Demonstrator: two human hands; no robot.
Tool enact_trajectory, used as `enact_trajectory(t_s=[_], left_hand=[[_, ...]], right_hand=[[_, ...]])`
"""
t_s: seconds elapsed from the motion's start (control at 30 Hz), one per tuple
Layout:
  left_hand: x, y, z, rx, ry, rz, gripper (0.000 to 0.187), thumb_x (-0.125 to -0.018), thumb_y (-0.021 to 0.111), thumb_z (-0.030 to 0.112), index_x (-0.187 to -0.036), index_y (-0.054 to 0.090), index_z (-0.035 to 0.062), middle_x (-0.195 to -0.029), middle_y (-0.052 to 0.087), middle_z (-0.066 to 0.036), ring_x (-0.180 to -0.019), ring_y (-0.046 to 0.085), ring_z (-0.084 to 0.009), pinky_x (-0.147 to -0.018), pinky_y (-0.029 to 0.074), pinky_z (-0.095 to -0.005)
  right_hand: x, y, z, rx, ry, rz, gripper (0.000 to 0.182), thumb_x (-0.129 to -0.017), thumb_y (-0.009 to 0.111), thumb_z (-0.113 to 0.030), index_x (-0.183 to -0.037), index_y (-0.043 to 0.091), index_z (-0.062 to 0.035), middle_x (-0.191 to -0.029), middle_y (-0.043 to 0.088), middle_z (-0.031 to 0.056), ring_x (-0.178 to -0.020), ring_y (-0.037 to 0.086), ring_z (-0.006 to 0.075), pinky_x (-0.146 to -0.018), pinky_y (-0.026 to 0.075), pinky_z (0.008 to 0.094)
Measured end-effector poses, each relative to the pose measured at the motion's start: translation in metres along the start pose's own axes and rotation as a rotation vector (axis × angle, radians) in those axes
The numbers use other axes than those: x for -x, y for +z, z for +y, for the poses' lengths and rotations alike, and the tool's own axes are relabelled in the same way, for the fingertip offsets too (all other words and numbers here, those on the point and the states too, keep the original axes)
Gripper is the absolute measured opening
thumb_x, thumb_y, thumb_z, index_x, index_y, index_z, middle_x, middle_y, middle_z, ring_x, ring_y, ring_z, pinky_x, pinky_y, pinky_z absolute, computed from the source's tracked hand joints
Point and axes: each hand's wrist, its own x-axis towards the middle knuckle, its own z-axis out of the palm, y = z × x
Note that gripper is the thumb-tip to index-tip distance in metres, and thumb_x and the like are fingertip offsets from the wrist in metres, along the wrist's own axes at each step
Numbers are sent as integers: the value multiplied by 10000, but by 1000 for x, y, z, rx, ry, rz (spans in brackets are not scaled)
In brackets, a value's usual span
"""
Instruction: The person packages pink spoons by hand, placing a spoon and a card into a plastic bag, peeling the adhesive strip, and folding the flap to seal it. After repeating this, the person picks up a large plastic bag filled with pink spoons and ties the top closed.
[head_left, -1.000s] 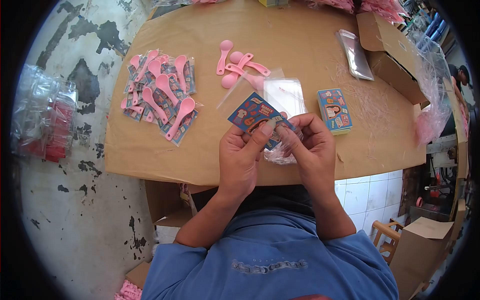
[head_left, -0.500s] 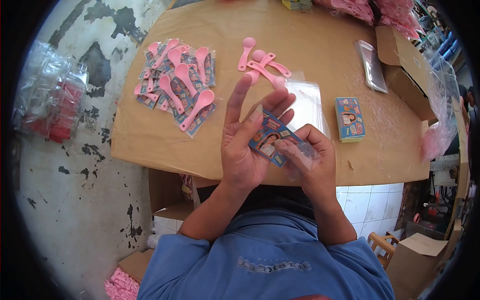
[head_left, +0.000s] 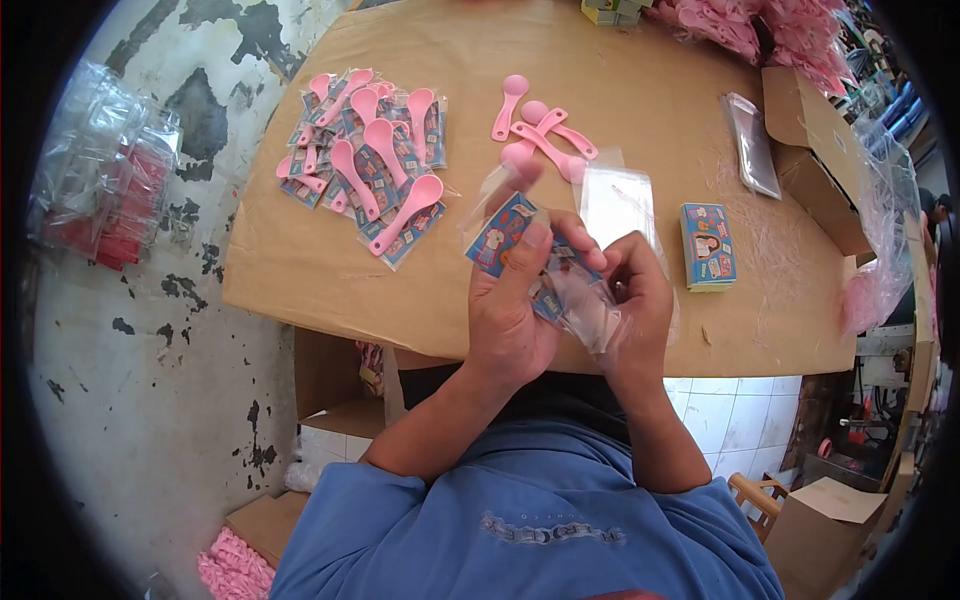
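Note:
Between my hands is a blue printed card [head_left: 495, 240], in or against a clear plastic bag [head_left: 588, 312]. My left hand [head_left: 510, 325] grips the card with the thumb across its front. My right hand [head_left: 642, 305] pinches the bag at its lower right end. Just beyond the hands lie several loose pink measuring spoons [head_left: 548, 150], partly hidden by my left fingers. Flat clear bags [head_left: 617, 200] lie behind my right hand. A stack of blue cards [head_left: 709, 250] stands to the right.
On the table's left is a pile of packed spoons with cards [head_left: 375, 165]. An open cardboard box [head_left: 815, 150] stands at the right edge, beside a packet of clear bags [head_left: 750, 145]. Pink bundles [head_left: 770, 30] lie at the back right. Plastic packs [head_left: 110, 170] are at far left.
My left fingers, spread before, have folded around the card and bag. The bag now shows spread around the card's upper left end. My head view has shifted slightly.

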Motion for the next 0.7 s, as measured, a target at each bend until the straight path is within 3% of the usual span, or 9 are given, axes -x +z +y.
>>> enact_trajectory(t_s=[0.13, 0.23, 0.37, 0.43, 0.5, 0.57, 0.6, 0.67, 0.7], left_hand=[[-4, -15, 17, -60, 54, 117, 524, -1121, 550, 255, -1606, 377, 156, -1005, 611, -70, -936, 659, -173, -963, 592, -417], [-7, -36, 44, 40, 122, 192, 482, -1111, 573, 252, -1567, 452, 152, -999, 600, -63, -910, 632, -161, -973, 577, -392], [-3, -75, 86, 119, 136, 247, 506, -1110, 580, 282, -1583, 430, 183, -1007, 600, -55, -927, 613, -139, -933, 567, -330], [5, -85, 94, 158, 126, 272, 490, -1109, 580, 282, -1564, 453, 152, -1018, 588, -50, -946, 601, -137, -938, 565, -325], [11, -76, 95, 103, 133, 248, 494, -1114, 570, 288, -1565, 445, 133, -1037, 580, -48, -952, 601, -136, -945, 566, -330], [14, -70, 99, 48, 148, 212, 493, -1115, 568, 276, -1558, 443, 99, -1053, 573, -51, -960, 598, -146, -966, 563, -339], [16, -70, 99, 25, 157, 191, 491, -1114, 570, 261, -1551, 446, 76, -1059, 569, -56, -965, 595, -155, -983, 559, -347], [18, -71, 98, -13, 163, 180, 493, -1114, 570, 255, -1549, 445, 59, -1070, 569, -61, -974, 594, -165, -1009, 550, -357], [18, -71, 97, -29, 160, 186, 497, -1115, 567, 263, -1554, 441, 66, -1076, 573, -61, -978, 596, -166, -1018, 545, -360]], right_hand=[[0, -10, -16, 359, -378, -51, 327, -844, 887, -68, -845, 561, -47, -753, 519, 13, -633, 471, 79, -548, 376, 244], [1, -32, -26, 284, -203, -289, 300, -854, 870, -42, -851, 570, -42, -784, 530, 2, -635, 468, 67, -547, 375, 237], [-22, -91, -71, -450, -60, -474, 335, -809, 840, 20, -854, 527, -92, -768, 537, 6, -642, 501, 101, -546, 339, 224], [-68, -143, -86, -625, -227, -834, 352, -907, 853, -181, -871, 516, -87, -758, 546, 24, -569, 558, 139, -492, 461, 257], [-84, -181, -99, -447, 107, -543, 319, -1019, 731, -291, -987, 582, -10, -872, 653, 114, -678, 659, 178, -594, 551, 284], [-118, -202, -63, 1039, 42, -78, 440, -1000, 734, -323, -1302, 658, -12, -1156, 720, 102, -913, 697, 143, -836, 535, 291], [-115, -207, -61, 1384, -206, -50, 409, -1007, 723, -329, -1282, 677, -29, -1128, 729, 99, -936, 701, 155, -839, 529, 294], [-118, -218, -66, 1217, -174, -35, 374, -1014, 708, -328, -1253, 701, -42, -1100, 749, 114, -978, 720, 214, -866, 535, 332], [-121, -198, -96, 707, 107, -44, 367, -1012, 703, -322, -1244, 706, -38, -1100, 761, 131, -996, 734, 260, -890, 546, 368]])
